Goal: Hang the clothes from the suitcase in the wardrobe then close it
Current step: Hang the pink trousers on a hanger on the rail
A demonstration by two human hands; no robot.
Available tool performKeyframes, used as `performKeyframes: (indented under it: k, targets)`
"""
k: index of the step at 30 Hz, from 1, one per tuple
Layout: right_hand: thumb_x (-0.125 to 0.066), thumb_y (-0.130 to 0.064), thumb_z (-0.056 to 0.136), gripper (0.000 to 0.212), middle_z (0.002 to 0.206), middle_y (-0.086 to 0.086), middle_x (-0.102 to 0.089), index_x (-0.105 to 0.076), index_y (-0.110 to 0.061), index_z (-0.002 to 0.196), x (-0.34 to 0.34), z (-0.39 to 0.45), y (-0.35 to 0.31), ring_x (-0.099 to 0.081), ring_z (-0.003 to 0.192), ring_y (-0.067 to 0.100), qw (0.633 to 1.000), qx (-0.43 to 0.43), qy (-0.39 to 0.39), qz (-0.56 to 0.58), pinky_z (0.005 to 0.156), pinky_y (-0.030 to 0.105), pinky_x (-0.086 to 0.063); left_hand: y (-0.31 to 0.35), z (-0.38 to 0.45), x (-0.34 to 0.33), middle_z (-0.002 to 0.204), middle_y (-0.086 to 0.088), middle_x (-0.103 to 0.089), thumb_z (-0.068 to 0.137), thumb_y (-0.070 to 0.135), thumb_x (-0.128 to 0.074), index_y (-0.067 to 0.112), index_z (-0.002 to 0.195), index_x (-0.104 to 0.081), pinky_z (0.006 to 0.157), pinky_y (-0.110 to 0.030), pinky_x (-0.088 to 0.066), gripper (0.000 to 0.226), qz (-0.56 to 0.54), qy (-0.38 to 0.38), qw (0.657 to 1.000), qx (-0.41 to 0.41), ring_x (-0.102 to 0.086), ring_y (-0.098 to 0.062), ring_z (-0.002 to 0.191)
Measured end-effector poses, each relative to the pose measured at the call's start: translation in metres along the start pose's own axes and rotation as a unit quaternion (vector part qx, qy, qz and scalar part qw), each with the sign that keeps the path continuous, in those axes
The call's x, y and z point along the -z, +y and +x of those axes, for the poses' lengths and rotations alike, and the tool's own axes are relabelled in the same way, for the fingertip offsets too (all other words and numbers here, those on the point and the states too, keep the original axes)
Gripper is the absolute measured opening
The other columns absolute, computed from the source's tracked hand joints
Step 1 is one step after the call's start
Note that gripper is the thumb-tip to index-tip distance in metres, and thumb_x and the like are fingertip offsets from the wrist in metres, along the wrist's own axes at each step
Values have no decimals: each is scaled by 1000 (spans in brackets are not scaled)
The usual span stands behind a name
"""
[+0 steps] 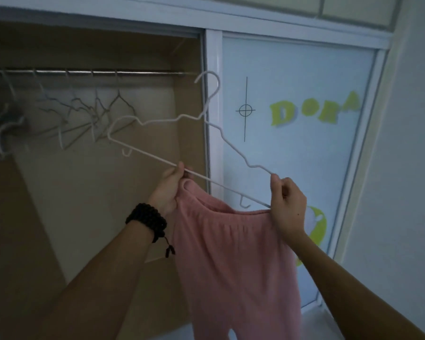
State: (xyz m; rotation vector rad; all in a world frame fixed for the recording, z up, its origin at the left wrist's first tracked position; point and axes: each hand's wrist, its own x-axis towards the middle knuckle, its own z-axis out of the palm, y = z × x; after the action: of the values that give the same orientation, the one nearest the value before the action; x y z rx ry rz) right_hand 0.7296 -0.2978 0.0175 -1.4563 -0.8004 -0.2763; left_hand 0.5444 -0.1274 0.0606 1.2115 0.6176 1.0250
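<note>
Step in hand, by the look of it: getting the pink trousers point(233, 253) onto the white hanger point(157, 141) before it goes on the rail point(88, 72). Left hand point(168, 190), centre of frame, has fingers curled round the hanger's bottom bar & one end of the waistband together. Right hand point(286, 204), centre-right, pinches the hanger's lower corner w/ the other end of the waistband. Trousers hang below both hands, legs running off the bottom edge; hanger is tilted, hook up near the door frame.

To do it well: level the hanger first, catch the waistband on the small side hooks or fold it evenly over the bar so it doesn't slide off one end, keep the waistband taut btwn the hands.

Wardrobe point(123, 217), left half of frame, is open: several bare wire hangers point(88, 111) bunched on the rail, something dark at far left, too blurred to tell. Sliding door point(295, 148) at right carries green letter stickers. Suitcase not in view.
</note>
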Motion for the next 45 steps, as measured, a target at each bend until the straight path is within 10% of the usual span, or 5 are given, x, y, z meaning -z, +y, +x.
performKeyframes:
  k: [9, 20, 26, 37, 45]
  targets:
    - [-62, -66, 79, 65, 65, 15, -37, -54, -1, 78, -78, -71, -54, -37, 52, 20, 859, -245, -193, 406, 48, 26, -30, -1, -57, -11, 66, -4, -62, 102, 19, -43, 7, 77, -59, 52, -23, -47, 32, -19, 13, 998, -57, -51, -14, 52]
    - [-41, -39, 102, 56, 42, 5, -43, -75, -2, 76, -122, -96, -125, -37, 38, 12, 875, -189, -155, 418, 42, 20, -34, 41, -85, 45, 91, -32, -68, 103, 21, -44, -12, 100, -59, 80, -41, -59, 37, 12, -2, 999, -52, -68, -29, 80]
    - [-40, -31, 103, 52, 41, 1, -47, -64, -2, 68, -129, -80, -121, -39, 38, 15, 891, -210, -118, 385, 47, 29, -36, 51, -87, 111, 72, -4, -58, 91, 21, -64, 7, 86, -63, 50, -18, -48, 15, 26, -37, 998, -39, -53, -9, 56]
    - [-39, -29, 104, 43, 42, -9, -47, -61, -3, 79, -121, -65, -113, -33, 36, 4, 906, -193, -148, 346, 35, 18, -24, 86, -103, 240, 87, 4, -71, 92, 29, -63, 18, 86, -74, 67, -21, -48, 17, 498, -73, 864, 23, -64, -8, 80]
    - [-39, -32, 103, 45, 47, 1, -43, -63, -9, 74, -134, -79, -112, -31, 38, 8, 905, -161, -184, 348, 37, 21, -22, 103, -99, 245, 72, -9, -74, 90, -8, -57, 6, 70, -78, 54, -19, -55, 32, 191, 30, 980, 56, -69, -12, 58]
